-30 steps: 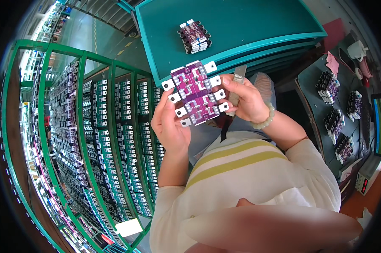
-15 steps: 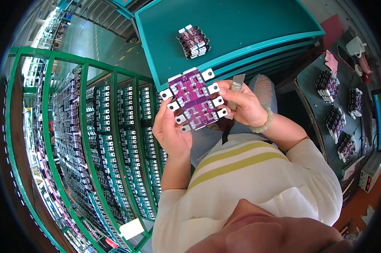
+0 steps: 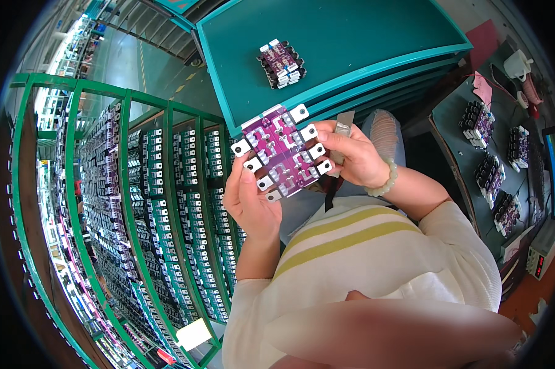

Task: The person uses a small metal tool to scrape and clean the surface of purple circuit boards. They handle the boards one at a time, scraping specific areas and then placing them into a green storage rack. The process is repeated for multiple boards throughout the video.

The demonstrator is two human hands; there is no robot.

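Between my two hands I hold up a purple circuit-board module (image 3: 281,150) with white terminal tabs along both long sides. My left hand (image 3: 253,200) grips its lower left edge, the thumb beside the tabs. My right hand (image 3: 354,154) pinches the right edge with thumb and fingers. A flat metal strip (image 3: 344,125) also sits in my right hand, sticking up past the fingers; its lower part is hidden. Beyond the held module, a small stack of similar purple modules (image 3: 281,63) rests on the green-topped cabinet (image 3: 363,37).
At my left stands a green metal rack (image 3: 126,154) filled with rows of modules. On the right, a dark workbench (image 3: 455,132) carries several purple modules (image 3: 489,178), a white mug (image 3: 518,64) and a small device with a red display (image 3: 539,261).
The module has tilted slightly in my hands, its lower end dropping a little. Both hands keep their hold.
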